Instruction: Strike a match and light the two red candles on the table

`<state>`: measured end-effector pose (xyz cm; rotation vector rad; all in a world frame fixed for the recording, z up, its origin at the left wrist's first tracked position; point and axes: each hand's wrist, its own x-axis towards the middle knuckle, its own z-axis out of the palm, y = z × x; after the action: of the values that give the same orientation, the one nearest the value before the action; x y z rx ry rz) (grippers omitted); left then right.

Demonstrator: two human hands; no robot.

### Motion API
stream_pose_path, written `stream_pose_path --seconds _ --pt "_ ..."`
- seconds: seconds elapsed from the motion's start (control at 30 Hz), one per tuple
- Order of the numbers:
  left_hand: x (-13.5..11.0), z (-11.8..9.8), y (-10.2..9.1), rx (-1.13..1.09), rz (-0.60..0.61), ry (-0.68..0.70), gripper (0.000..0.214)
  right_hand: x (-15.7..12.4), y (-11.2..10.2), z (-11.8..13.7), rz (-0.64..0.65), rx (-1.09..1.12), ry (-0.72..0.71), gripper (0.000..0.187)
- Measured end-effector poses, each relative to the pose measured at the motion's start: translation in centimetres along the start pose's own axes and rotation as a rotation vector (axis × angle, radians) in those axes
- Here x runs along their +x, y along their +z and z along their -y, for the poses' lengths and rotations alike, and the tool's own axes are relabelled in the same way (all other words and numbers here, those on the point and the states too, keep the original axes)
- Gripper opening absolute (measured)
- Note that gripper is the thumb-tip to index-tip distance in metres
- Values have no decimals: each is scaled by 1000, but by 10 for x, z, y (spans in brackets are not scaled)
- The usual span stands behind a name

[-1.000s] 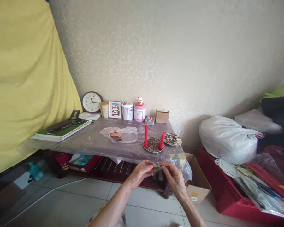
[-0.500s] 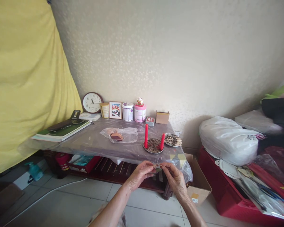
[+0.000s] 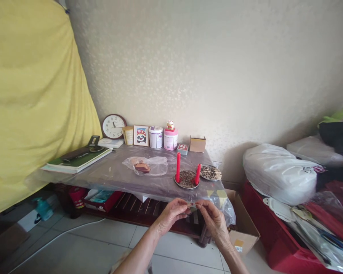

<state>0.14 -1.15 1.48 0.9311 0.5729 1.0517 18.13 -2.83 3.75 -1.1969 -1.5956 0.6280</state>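
My left hand (image 3: 171, 215) and my right hand (image 3: 214, 220) meet in front of the table's near edge, each with thumb and fingers pinched. Between their fingertips runs a small pale thing (image 3: 192, 205), too small to name. Just beyond them stands a round metal plate (image 3: 185, 187) covered in dark bits. It bears a taller red candle (image 3: 178, 167) on the left and a shorter red candle (image 3: 197, 174) on the right, both upright and unlit. A second plate (image 3: 210, 179) holds dark grains and several pale sticks.
The plastic-covered table (image 3: 103, 171) carries an opened clear bag (image 3: 157, 166) with brown blocks (image 3: 142, 167), a clock (image 3: 113, 126), tubs and a green book (image 3: 80, 158). At right are a cardboard box (image 3: 244, 228) and a red bin (image 3: 277, 243) under a white bag (image 3: 277, 173).
The view has shifted slightly, so everything sits a little lower and further right. Both hands keep their pinch on the small pale thing.
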Motion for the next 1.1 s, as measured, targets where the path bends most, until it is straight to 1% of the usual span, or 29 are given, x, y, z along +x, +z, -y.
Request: stream_pose_path --seconds 0.27,0.43,0.63,0.87,1.1 --pt "0 1 0 -2 2 7 20 0 0 -3 -4 -32 -8 29" --pt "0 1 0 -6 6 6 19 -1 0 -6 18 -19 -16 27" --pt "0 0 1 -6 3 0 20 0 0 -5 8 -14 -16 28" --pt "-2 -3 3 10 -7 -2 22 0 0 -6 -2 -3 -11 28" --pt "-2 -3 4 21 -5 0 27 0 -1 -12 21 5 -4 25"
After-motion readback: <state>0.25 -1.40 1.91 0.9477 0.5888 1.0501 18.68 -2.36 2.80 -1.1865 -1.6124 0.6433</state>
